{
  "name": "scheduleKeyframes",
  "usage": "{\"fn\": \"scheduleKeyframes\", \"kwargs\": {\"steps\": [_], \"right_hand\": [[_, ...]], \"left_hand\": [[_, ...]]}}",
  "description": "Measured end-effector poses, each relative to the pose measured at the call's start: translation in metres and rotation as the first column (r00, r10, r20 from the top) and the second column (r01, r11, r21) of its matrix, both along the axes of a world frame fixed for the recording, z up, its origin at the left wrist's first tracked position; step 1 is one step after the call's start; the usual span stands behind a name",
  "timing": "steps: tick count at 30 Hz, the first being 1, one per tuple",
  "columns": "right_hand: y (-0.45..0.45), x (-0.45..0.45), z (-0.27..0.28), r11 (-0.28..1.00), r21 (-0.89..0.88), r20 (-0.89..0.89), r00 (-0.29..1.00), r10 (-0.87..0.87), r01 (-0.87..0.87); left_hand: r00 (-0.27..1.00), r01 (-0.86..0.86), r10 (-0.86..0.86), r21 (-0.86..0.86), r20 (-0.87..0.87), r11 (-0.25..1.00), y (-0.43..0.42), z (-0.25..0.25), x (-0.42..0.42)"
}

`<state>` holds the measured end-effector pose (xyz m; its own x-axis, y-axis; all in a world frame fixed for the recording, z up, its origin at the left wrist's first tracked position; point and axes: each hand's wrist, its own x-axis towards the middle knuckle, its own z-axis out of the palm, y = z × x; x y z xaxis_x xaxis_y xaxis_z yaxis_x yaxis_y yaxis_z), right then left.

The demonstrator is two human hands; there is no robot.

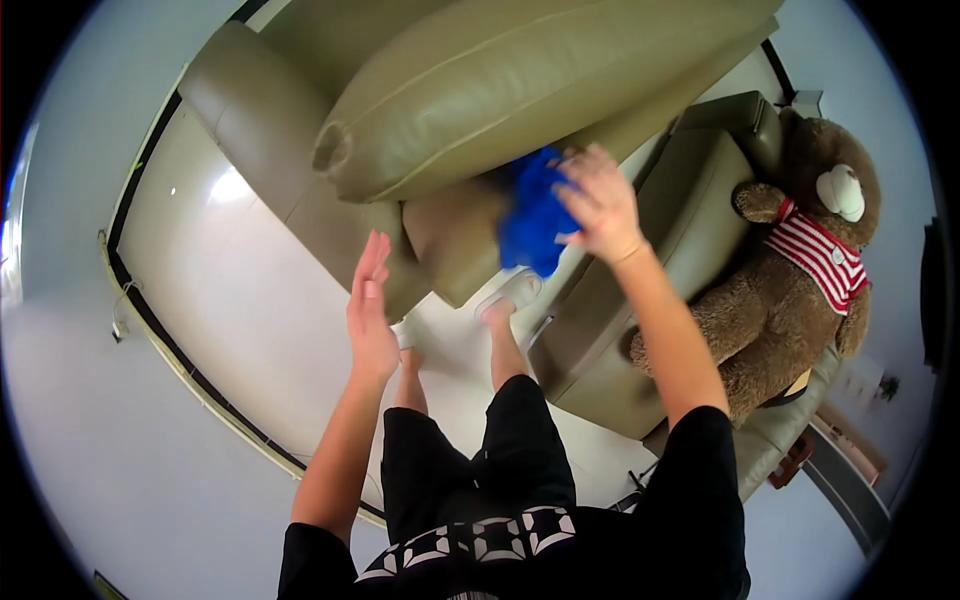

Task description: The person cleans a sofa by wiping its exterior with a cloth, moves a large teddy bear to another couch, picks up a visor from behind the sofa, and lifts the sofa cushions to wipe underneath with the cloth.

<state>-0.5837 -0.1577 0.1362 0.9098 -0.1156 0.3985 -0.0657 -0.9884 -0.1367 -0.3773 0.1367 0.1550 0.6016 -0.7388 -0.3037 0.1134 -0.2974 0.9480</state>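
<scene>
In the head view, my right hand [600, 207] grips a bright blue cloth [535, 215], bunched up and slightly blurred. The cloth hangs just below a large olive-green leather cushion [500, 90], in front of the sofa seat [455, 235]; whether it touches them I cannot tell. My left hand [371, 315] is raised on the other side, with its fingers stretched out and nothing in it. It is near the sofa's left armrest [300, 185], apart from the cloth.
On the right, a big brown teddy bear [770, 300] in a red-and-white striped shirt leans on another olive-green sofa section [660, 230]. My slippered foot [515, 292] stands on the pale floor [230, 290]. A dark skirting strip [150, 310] and a cable run along the left wall.
</scene>
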Motion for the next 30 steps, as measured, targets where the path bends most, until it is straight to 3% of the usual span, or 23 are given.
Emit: {"fn": "scheduleKeyframes", "kwargs": {"steps": [2,5,8,10,12,13,14,15,18,19,21,24,25,26,30], "right_hand": [[-0.058,-0.020,0.001,0.990,-0.071,0.024,0.992,-0.121,0.123],[-0.119,-0.033,0.007,0.917,-0.085,0.082,0.920,-0.383,0.390],[-0.105,-0.022,-0.006,0.816,-0.066,0.210,0.807,-0.551,0.574],[-0.064,-0.009,-0.019,0.805,0.129,0.273,0.760,-0.590,0.579],[0.000,0.002,-0.043,0.869,0.364,0.214,0.878,-0.427,0.334],[0.035,0.008,-0.035,0.870,0.417,0.075,0.944,-0.320,0.262],[0.062,0.015,-0.044,0.943,0.235,0.139,0.953,-0.271,0.234],[0.052,0.009,-0.015,0.873,0.451,0.068,0.968,-0.243,0.187],[-0.015,-0.017,-0.015,0.972,0.220,0.017,0.996,-0.088,0.082],[-0.052,-0.033,-0.008,0.988,0.121,-0.049,0.995,-0.091,0.096],[-0.141,-0.068,-0.028,0.969,0.050,0.079,0.967,-0.244,0.240],[-0.277,-0.112,-0.006,0.852,-0.081,0.060,0.855,-0.515,0.518],[-0.304,-0.116,0.000,0.790,-0.050,0.059,0.792,-0.608,0.611],[-0.320,-0.113,-0.009,0.739,0.026,0.171,0.725,-0.667,0.673],[-0.292,-0.077,-0.013,0.685,0.150,0.258,0.640,-0.723,0.713]], "left_hand": [[0.960,0.133,-0.130,0.005,0.250,0.991,-0.021,0.003,-0.011],[0.742,0.356,-0.322,0.060,0.588,0.932,-0.079,0.013,-0.030],[0.576,0.370,-0.355,0.153,0.736,0.916,-0.139,0.008,-0.050],[0.593,0.267,-0.335,0.213,0.732,0.940,-0.156,-0.013,-0.057],[0.544,0.186,-0.339,0.284,0.767,0.941,-0.155,-0.037,-0.054],[0.690,0.173,-0.258,0.192,0.676,0.966,-0.157,-0.023,-0.058],[0.664,0.214,-0.262,0.158,0.701,0.964,-0.150,-0.029,-0.055],[0.673,0.216,-0.247,0.134,0.698,0.967,-0.146,-0.031,-0.055],[0.629,0.257,-0.313,0.190,0.712,0.948,-0.156,-0.015,-0.066],[0.603,0.277,-0.354,0.228,0.715,0.933,-0.161,-0.009,-0.069],[0.545,0.302,-0.405,0.279,0.734,0.912,-0.162,-0.009,-0.068],[0.419,0.349,-0.473,0.343,0.775,0.872,-0.173,-0.008,-0.070],[0.367,0.369,-0.498,0.368,0.786,0.854,-0.175,-0.006,-0.070],[0.369,0.362,-0.508,0.383,0.778,0.850,-0.176,-0.005,-0.070],[0.366,0.352,-0.531,0.414,0.764,0.839,-0.177,-0.009,-0.068]]}}
